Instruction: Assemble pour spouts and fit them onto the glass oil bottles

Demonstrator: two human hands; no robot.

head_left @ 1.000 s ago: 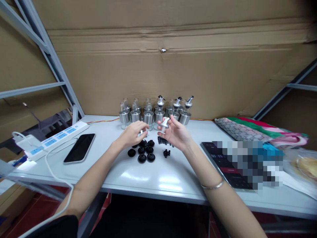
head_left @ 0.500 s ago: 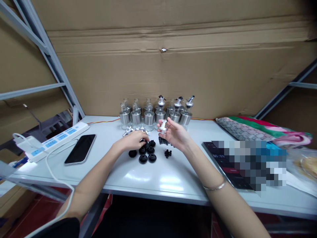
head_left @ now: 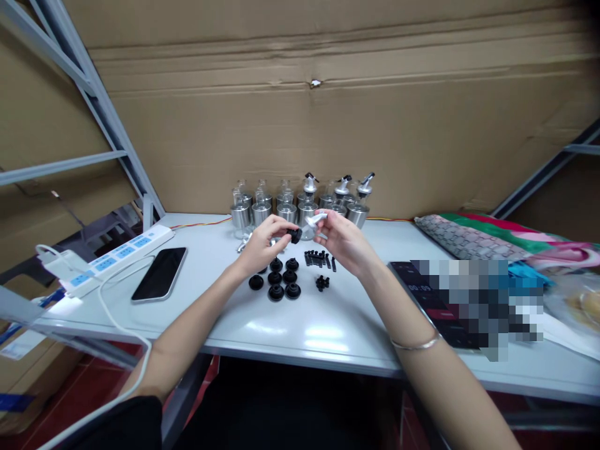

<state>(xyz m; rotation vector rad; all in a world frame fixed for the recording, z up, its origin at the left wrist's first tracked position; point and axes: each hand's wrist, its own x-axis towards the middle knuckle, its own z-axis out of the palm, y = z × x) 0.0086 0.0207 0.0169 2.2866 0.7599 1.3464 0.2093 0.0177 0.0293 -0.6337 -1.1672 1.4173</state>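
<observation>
My left hand (head_left: 264, 245) pinches a small black rubber stopper (head_left: 295, 235) above the white table (head_left: 300, 325). My right hand (head_left: 341, 240) holds a silver pour spout (head_left: 317, 220) close beside the stopper. Below the hands lie several more black stoppers (head_left: 280, 281), a row of small black sticks (head_left: 320, 258) and a tiny black cluster (head_left: 321, 283). Behind stand several glass bottles with steel bands (head_left: 300, 205); three on the right carry spouts.
A black phone (head_left: 160, 282) and a white power strip (head_left: 118, 252) with its cable lie at the left. A dark tablet (head_left: 422, 300), partly blurred out, and folded coloured cloth (head_left: 487, 240) lie at the right. Cardboard forms the back wall; grey shelf struts stand at both sides.
My left hand picked a black stopper from the pile and lifted it toward the spout in my right hand. The camera shifted slightly left and down.
</observation>
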